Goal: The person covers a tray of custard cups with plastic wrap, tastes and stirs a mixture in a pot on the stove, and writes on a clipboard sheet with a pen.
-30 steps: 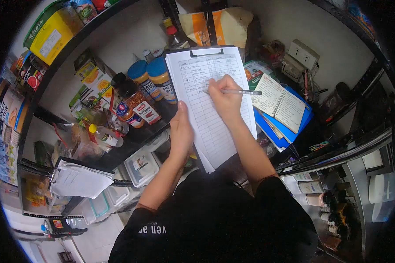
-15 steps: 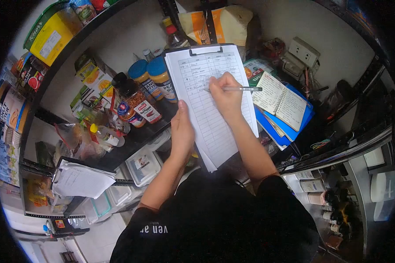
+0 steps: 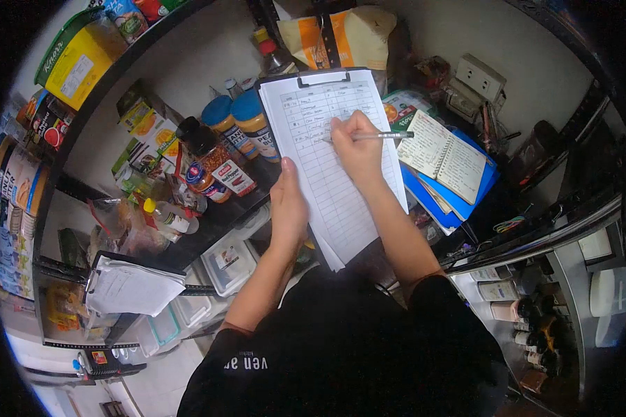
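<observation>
A clipboard with a printed table sheet (image 3: 341,201) is held up in front of me, its upper rows filled with handwriting. My left hand (image 3: 289,208) grips the clipboard's left edge, thumb on the paper and the other fingers hidden behind. My right hand (image 3: 357,149) is closed around a pen (image 3: 382,135), whose tip touches the sheet in the left part of a row below the other entries. Right of the clipboard, an open spiral notebook (image 3: 444,156) lies on a blue folder (image 3: 483,182).
Peanut butter jars (image 3: 254,121), a red pepper bottle (image 3: 226,167) and a yellow-capped bottle (image 3: 167,215) stand on the shelf at left. A second clipboard (image 3: 132,288) hangs at lower left. Lidded containers (image 3: 228,264) sit below the shelf. A wall socket (image 3: 480,76) is at upper right.
The pen has shifted slightly, with its tip still on the same part of the sheet. The clipboard has moved a little left and up in view. Both hands keep their hold.
</observation>
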`<action>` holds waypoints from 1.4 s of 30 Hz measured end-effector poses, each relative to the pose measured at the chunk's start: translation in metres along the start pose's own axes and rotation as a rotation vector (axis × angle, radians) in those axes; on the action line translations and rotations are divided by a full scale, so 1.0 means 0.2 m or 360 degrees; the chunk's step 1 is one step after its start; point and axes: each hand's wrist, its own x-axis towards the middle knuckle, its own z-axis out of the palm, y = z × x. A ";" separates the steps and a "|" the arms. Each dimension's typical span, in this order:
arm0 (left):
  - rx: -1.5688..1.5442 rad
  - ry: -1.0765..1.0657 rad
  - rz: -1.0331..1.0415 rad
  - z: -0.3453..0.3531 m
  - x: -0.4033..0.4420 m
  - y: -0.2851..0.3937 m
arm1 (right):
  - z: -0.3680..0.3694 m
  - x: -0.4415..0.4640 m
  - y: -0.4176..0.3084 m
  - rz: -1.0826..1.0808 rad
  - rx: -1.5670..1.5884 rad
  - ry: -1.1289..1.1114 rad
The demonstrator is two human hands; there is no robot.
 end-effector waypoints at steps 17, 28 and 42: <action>-0.0015 -0.0030 0.0014 0.01 -0.01 0.02 | -0.05 0.00 0.00 -0.0011 -0.0096 0.0066; -0.0053 -0.0005 0.0006 0.01 0.00 0.02 | -0.05 0.01 -0.01 0.0045 -0.0049 0.0016; -0.0051 -0.0013 0.0023 0.00 0.01 0.01 | -0.06 0.02 0.04 -0.0038 -0.0020 -0.0001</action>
